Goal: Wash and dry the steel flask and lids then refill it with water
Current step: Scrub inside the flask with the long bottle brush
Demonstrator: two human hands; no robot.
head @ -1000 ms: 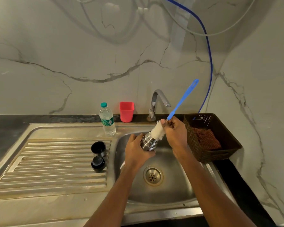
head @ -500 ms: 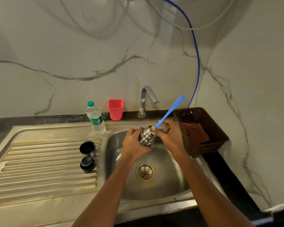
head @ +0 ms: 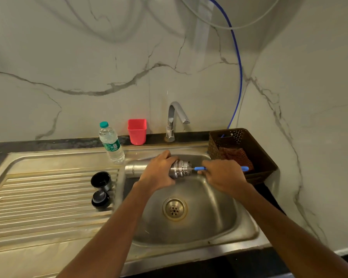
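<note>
The steel flask [head: 180, 167] lies level over the sink basin [head: 205, 223], its mouth pointing right. My left hand [head: 159, 173] is wrapped around its middle. My right hand [head: 223, 175] grips the blue handle of a bottle brush [head: 199, 168]; the bristle end is hidden inside the flask. Two black lids stand on the ribbed drainboard to the left: a cup-shaped lid [head: 100, 180] and a smaller stopper [head: 100, 199] in front of it.
A plastic water bottle [head: 111, 144] and a red cup [head: 137, 131] stand at the back of the sink beside the tap [head: 176, 117]. A brown basket [head: 255, 157] with a cloth sits at the right. A blue hose [head: 238, 77] hangs down the wall.
The flask has been tipped from slanted to lying level. The brush went from partly out, white bristles showing, to pushed deep inside, and its handle dropped to horizontal.
</note>
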